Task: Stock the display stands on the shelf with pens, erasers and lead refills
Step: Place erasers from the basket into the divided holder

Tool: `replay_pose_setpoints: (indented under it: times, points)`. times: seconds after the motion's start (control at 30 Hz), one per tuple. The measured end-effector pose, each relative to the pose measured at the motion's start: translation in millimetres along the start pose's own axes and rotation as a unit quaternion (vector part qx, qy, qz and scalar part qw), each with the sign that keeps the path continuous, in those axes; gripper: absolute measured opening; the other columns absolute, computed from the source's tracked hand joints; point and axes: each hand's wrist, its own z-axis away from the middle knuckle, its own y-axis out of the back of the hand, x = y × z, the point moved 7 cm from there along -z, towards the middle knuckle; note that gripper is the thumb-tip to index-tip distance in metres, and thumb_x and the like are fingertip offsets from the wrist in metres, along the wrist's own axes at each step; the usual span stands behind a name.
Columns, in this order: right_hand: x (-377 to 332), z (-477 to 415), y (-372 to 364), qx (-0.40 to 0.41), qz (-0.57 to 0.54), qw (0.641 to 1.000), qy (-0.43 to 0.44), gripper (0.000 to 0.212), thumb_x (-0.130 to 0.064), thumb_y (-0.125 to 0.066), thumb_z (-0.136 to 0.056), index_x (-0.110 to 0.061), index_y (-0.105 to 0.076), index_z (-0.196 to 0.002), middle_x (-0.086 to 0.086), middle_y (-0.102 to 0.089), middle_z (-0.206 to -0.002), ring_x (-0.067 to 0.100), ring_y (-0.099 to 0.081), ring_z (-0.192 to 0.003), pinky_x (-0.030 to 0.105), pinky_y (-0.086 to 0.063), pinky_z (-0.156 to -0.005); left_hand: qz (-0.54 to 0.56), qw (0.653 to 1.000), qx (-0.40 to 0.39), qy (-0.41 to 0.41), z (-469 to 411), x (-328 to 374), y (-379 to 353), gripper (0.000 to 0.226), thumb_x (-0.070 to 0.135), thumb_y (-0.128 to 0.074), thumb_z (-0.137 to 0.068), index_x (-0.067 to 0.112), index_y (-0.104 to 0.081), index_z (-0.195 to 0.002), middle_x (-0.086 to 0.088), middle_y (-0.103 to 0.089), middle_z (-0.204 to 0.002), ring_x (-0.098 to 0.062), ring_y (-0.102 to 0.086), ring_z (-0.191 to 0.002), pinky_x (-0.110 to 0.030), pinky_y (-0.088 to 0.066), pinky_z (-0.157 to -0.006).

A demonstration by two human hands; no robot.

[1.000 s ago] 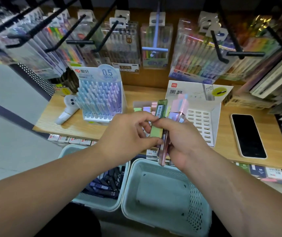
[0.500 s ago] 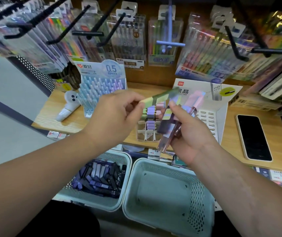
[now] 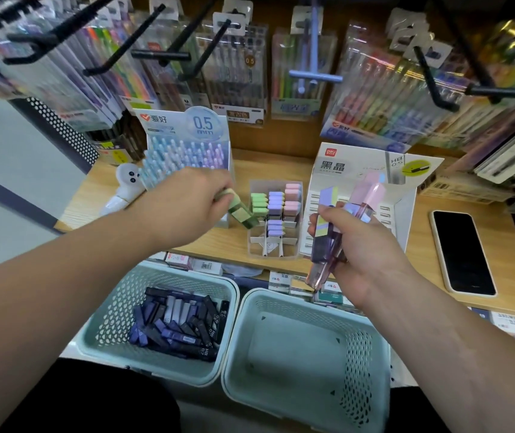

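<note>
My left hand (image 3: 184, 204) grips a green eraser (image 3: 243, 214), its tip angled down just left of the clear eraser stand (image 3: 273, 248). That stand holds rows of green, purple and pink erasers. My right hand (image 3: 359, 245) holds a bundle of purple and pink erasers (image 3: 340, 226) upright in front of the white lead refill stand (image 3: 403, 214). The blue pen stand (image 3: 187, 151), marked 0.5 mm and full of pens, is behind my left hand. Dark lead refill boxes (image 3: 178, 326) lie in the left basket.
Two pale green baskets sit below the wooden shelf (image 3: 484, 307): the left basket (image 3: 118, 307) with refills, the right basket (image 3: 368, 354) bare inside. A phone (image 3: 462, 251) lies at the shelf's right. A white ghost-shaped item (image 3: 125, 185) stands at the left. Pen packs hang on black hooks above.
My left hand took a green eraser out of the bundle in my right hand and carried it left and down toward the eraser stand. The right hand stayed in place with the bundle.
</note>
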Motion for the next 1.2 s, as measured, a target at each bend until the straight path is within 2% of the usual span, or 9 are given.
replay_pose_setpoints:
  times: [0.17,0.3,0.57,0.77,0.87,0.93,1.07,1.13,1.2]
  points:
    - [-1,0,0,-0.011,0.009,1.0,0.006,0.015,-0.016,-0.075,-0.086,-0.023,-0.065,-0.094,0.012,-0.067,-0.093,0.025,-0.058,-0.078,0.029,-0.046,-0.056,-0.045,0.998,0.0,-0.033,-14,4,-26,0.017,0.029,-0.055,-0.1,0.015,-0.062,-0.104,-0.007,-0.066,-0.1,-0.03,-0.062,-0.092,-0.041,-0.05,-0.078]
    - [-3,-2,2,-0.008,0.007,1.0,0.006,0.018,-0.015,-0.075,-0.086,-0.022,-0.065,-0.099,0.014,-0.068,-0.096,0.026,-0.061,-0.078,0.029,-0.047,-0.056,-0.083,0.996,-0.01,-0.02,-22,3,-43,0.026,0.036,-0.053,-0.101,0.014,-0.061,-0.11,-0.007,-0.066,-0.106,-0.031,-0.063,-0.094,-0.041,-0.051,-0.079]
    - [-8,-1,2,-0.018,0.011,1.0,0.017,0.018,-0.014,-0.074,-0.087,-0.021,-0.066,-0.102,0.015,-0.066,-0.092,0.023,-0.061,-0.063,0.03,-0.047,-0.053,-0.135,0.99,0.013,-0.037,-32,8,-46,0.029,0.032,-0.047,-0.103,0.008,-0.06,-0.113,-0.013,-0.066,-0.105,-0.037,-0.065,-0.088,-0.048,-0.053,-0.076]
    - [-7,-1,4,-0.023,0.013,1.0,0.017,0.027,-0.015,-0.075,-0.086,-0.018,-0.067,-0.111,0.013,-0.07,-0.095,0.025,-0.063,-0.072,0.031,-0.048,-0.055,-0.148,0.988,0.008,-0.041,-35,9,-53,0.028,0.032,-0.044,-0.105,0.008,-0.059,-0.108,-0.012,-0.064,-0.1,-0.037,-0.064,-0.085,-0.043,-0.053,-0.069]
    - [-7,0,4,-0.026,0.014,0.999,0.018,0.017,-0.015,-0.075,-0.086,-0.022,-0.068,-0.099,0.01,-0.072,-0.091,0.024,-0.063,-0.074,0.031,-0.047,-0.056,-0.145,0.988,0.007,-0.045,-39,12,-55,0.026,0.03,-0.046,-0.105,0.007,-0.059,-0.109,-0.012,-0.063,-0.1,-0.037,-0.063,-0.085,-0.04,-0.049,-0.066]
    - [-7,0,4,-0.029,0.016,0.999,0.018,0.016,-0.014,-0.075,-0.087,-0.023,-0.067,-0.097,0.01,-0.071,-0.09,0.024,-0.062,-0.073,0.03,-0.047,-0.056,-0.129,0.991,0.013,-0.043,-42,14,-54,0.024,0.028,-0.049,-0.104,0.008,-0.061,-0.111,-0.011,-0.063,-0.102,-0.036,-0.063,-0.087,-0.04,-0.048,-0.068]
    - [-6,-1,5,-0.037,0.035,0.998,0.022,0.019,-0.016,-0.075,-0.086,-0.02,-0.066,-0.102,0.012,-0.068,-0.092,0.025,-0.06,-0.076,0.037,-0.045,-0.063,-0.076,0.996,0.023,-0.045,-51,6,-49,0.018,0.024,-0.062,-0.097,0.009,-0.068,-0.104,-0.01,-0.066,-0.101,-0.032,-0.064,-0.092,-0.041,-0.052,-0.078]
    - [-5,-1,5,-0.038,0.036,0.998,0.021,0.02,-0.016,-0.076,-0.086,-0.019,-0.066,-0.103,0.013,-0.067,-0.092,0.026,-0.059,-0.077,0.038,-0.044,-0.064,-0.073,0.996,0.015,-0.049,-54,0,-49,0.018,0.023,-0.063,-0.096,0.01,-0.071,-0.105,-0.008,-0.069,-0.103,-0.03,-0.064,-0.096,-0.041,-0.052,-0.083]
    - [-4,-1,5,-0.039,0.035,0.998,0.017,0.02,-0.015,-0.075,-0.086,-0.018,-0.067,-0.104,0.013,-0.066,-0.092,0.026,-0.058,-0.077,0.036,-0.045,-0.062,-0.072,0.996,0.001,-0.048,-54,-4,-53,0.016,0.023,-0.064,-0.095,0.01,-0.071,-0.102,-0.006,-0.069,-0.1,-0.028,-0.063,-0.094,-0.041,-0.052,-0.082]
